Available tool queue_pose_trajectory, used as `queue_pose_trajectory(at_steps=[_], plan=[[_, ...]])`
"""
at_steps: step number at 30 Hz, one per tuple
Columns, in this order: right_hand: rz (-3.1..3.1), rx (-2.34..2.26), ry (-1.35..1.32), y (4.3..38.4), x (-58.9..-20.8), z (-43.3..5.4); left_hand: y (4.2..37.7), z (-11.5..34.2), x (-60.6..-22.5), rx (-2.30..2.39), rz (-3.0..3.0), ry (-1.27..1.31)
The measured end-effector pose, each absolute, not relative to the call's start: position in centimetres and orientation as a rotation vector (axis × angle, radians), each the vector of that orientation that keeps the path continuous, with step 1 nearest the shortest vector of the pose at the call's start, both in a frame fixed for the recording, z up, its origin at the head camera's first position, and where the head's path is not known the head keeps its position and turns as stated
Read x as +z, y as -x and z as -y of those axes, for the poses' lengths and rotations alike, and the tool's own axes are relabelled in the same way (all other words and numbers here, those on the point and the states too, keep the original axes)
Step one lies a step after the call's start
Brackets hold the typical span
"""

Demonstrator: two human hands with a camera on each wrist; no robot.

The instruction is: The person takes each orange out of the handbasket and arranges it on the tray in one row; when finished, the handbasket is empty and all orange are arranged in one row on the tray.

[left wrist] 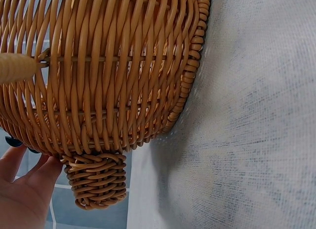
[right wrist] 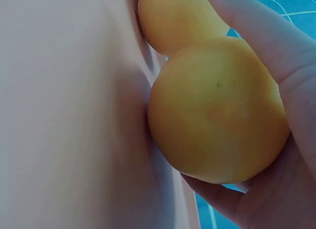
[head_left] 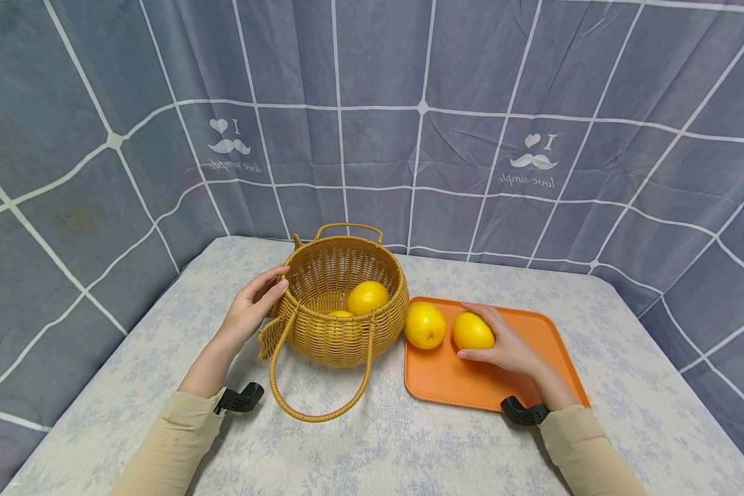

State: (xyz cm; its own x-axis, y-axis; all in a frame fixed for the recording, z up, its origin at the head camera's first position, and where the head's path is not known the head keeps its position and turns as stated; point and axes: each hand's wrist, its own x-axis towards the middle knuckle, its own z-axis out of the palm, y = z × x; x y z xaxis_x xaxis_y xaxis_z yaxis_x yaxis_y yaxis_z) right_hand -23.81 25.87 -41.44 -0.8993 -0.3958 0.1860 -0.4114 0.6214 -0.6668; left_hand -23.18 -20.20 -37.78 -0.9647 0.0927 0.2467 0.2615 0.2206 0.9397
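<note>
A wicker basket [head_left: 335,341] stands on the table with its front handle folded down. Inside it sits an orange [head_left: 368,297], and part of another shows beside it, mostly hidden by the rim. My left hand [head_left: 257,303] grips the basket's left rim with thumb and fingers; in the left wrist view the fingers reach behind the wicker. On the orange tray [head_left: 502,386], my right hand [head_left: 505,344] holds an orange [right wrist: 217,110] between thumb and fingers, the fruit close against the tray surface. Just left of it lies another orange [head_left: 425,326], near the tray's left edge.
The table [head_left: 372,455] has a pale patterned cloth. A grey-blue curtain [head_left: 372,151] with white lines hangs behind and along the sides. The basket's folded handle [head_left: 322,418] extends toward the front, and the tray lies close to the basket's right side.
</note>
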Motion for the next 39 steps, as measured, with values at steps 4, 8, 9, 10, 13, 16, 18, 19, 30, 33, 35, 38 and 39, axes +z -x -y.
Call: queue_pose_trajectory(at_steps=[4, 8, 9, 10, 13, 16, 18, 19, 30, 33, 35, 38, 39], plan=[[2.799, 1.148, -0.709, 23.84, -41.39, -25.9, 23.22, 20.21, -37.82, -1.843, 2.34, 0.341], [2.799, 1.128, -0.723, 23.86, -41.25, -26.01, 23.21, 20.22, -37.81, -1.846, 2.339, 0.342], [2.797, 1.128, -0.725, 23.87, -41.25, -26.05, 23.2, 20.22, -37.8, -1.847, 2.342, 0.344], [2.793, 1.135, -0.729, 23.9, -41.27, -26.08, 23.18, 20.21, -37.78, -1.851, 2.34, 0.341], [2.781, 1.152, -0.736, 23.93, -41.31, -26.14, 23.11, 20.2, -37.72, -1.86, 2.338, 0.341], [2.779, 1.157, -0.727, 23.93, -41.3, -26.15, 23.1, 20.22, -37.7, -1.861, 2.339, 0.345], [2.781, 1.16, -0.709, 23.91, -41.27, -26.13, 23.12, 20.23, -37.72, -1.858, 2.342, 0.348], [2.781, 1.163, -0.701, 23.92, -41.27, -26.12, 23.13, 20.23, -37.73, -1.857, 2.342, 0.349], [2.799, 1.173, -0.628, 23.94, -41.56, -25.96, 23.22, 20.17, -37.8, -1.837, 2.348, 0.352], [2.795, 1.17, -0.627, 23.89, -41.57, -25.88, 23.27, 20.16, -37.81, -1.833, 2.35, 0.355], [2.792, 1.169, -0.633, 23.85, -41.53, -25.81, 23.28, 20.16, -37.79, -1.837, 2.348, 0.351], [2.796, 1.162, -0.638, 23.79, -41.38, -25.73, 23.2, 20.13, -37.71, -1.845, 2.345, 0.351], [2.798, 1.164, -0.643, 23.76, -41.33, -25.71, 23.22, 20.13, -37.7, -1.851, 2.347, 0.348]])
